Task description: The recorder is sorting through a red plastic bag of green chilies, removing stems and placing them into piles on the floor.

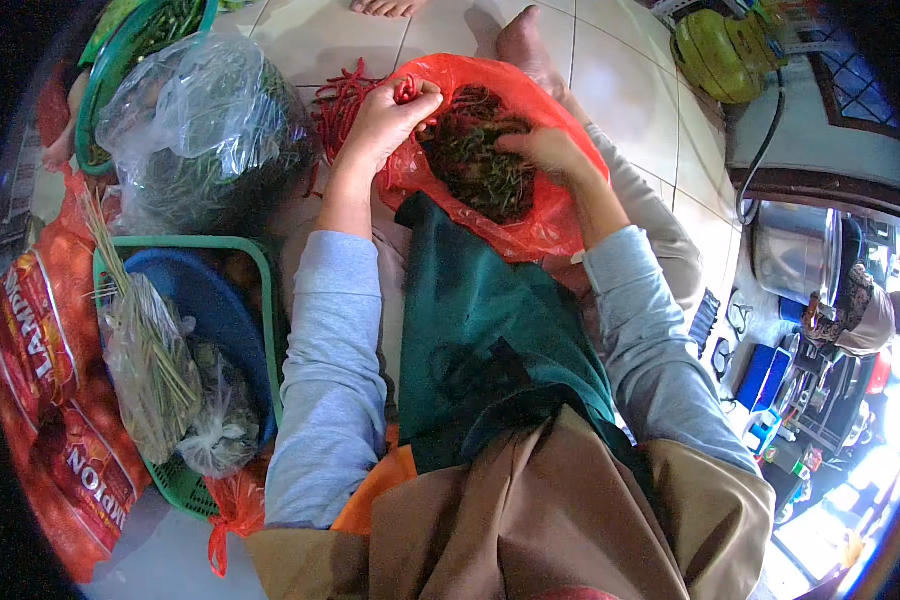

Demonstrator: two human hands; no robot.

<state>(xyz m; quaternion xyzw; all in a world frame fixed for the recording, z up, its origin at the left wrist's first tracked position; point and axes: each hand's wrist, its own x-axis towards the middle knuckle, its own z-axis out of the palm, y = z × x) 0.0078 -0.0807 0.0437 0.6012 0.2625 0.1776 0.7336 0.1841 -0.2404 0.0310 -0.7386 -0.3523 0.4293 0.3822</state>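
My left hand (394,116) is closed around a few red chillies (405,91), held over the left rim of a red plastic bag (487,67). The bag lies wide open between my legs. Inside it is a heap of green stems (487,161) with some dark red chillies mixed in. My right hand (547,152) reaches in over the bag's right side, its fingers at the heap. It is blurred, and whether it grips anything is unclear. Just left of the bag, a pile of long red chillies (337,97) lies on the tiled floor, partly behind my left hand.
Left of me stand a clear plastic bag of green chillies (210,142), a green basin (94,97) and a green basket (270,300) holding a blue basin (229,300) and bagged lemongrass (154,360). Red net sacks (82,390) line the far left. A gas cylinder (720,56) stands at upper right.
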